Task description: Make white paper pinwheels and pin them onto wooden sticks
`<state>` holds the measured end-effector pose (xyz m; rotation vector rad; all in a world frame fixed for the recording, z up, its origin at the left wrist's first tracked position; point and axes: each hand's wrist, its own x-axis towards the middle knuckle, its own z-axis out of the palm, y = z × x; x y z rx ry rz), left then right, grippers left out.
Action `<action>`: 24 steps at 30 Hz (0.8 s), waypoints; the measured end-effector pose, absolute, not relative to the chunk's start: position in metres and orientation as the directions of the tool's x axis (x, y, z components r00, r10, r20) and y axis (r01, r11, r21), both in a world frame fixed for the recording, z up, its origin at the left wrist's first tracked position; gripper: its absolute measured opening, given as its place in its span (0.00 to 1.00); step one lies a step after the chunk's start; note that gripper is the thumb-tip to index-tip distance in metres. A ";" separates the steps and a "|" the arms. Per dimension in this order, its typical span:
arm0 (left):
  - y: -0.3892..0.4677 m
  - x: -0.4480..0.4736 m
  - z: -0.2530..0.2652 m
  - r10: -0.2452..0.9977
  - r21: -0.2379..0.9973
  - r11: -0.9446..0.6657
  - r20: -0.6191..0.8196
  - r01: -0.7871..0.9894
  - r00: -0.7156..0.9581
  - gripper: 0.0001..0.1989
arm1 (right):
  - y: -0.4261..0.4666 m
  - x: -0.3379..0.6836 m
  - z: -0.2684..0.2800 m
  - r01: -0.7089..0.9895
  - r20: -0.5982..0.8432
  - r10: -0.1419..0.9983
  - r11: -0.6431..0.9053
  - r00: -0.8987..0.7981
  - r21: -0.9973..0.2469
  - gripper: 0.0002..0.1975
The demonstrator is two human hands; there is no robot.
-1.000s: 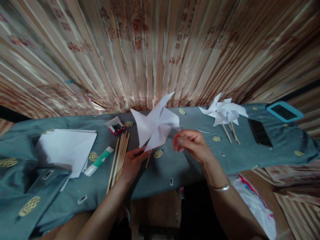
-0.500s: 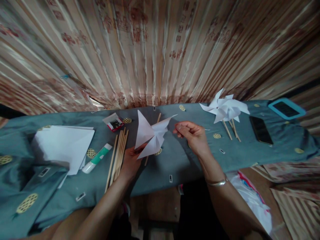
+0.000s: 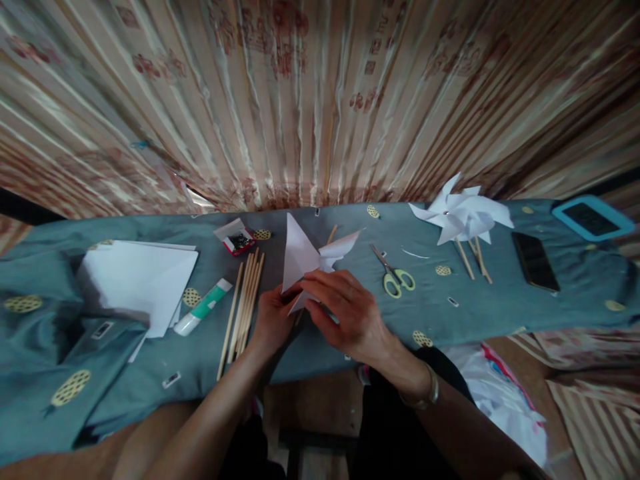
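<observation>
A white paper pinwheel [image 3: 300, 250] is held over the table between my hands, its curved blades fanning upward. My left hand [image 3: 273, 320] is closed on its lower left edge, fingertips partly behind the paper. My right hand [image 3: 350, 310] lies over the lower blades with fingers bent onto the paper, hiding the pinwheel's centre. Behind the paper runs a wooden stick [image 3: 333, 233], only its ends visible. Left of my left hand lie several loose wooden sticks [image 3: 247, 300]. Green-handled scissors [image 3: 393, 273] rest to the right of my right hand.
A red box of small pins [image 3: 237, 241], a glue stick [image 3: 204, 307] and white paper sheets [image 3: 140, 280] lie on the left. Pinwheels on sticks [image 3: 463, 213], a phone [image 3: 535, 261] and a blue-framed tablet [image 3: 593, 218] are on the right. A curtain [image 3: 320, 100] hangs behind.
My right hand has moved left and down from beside the pinwheel onto its lower blades, uncovering the scissors. The left hand keeps its hold. The view has shifted slightly.
</observation>
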<state>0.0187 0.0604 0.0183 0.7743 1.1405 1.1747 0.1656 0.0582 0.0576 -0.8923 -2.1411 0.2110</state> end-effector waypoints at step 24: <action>0.040 0.007 0.012 0.907 0.880 0.412 -0.421 -0.236 0.012 0.18 | 0.129 0.209 0.007 0.006 -0.041 0.967 -0.041 -0.252 -0.999 0.29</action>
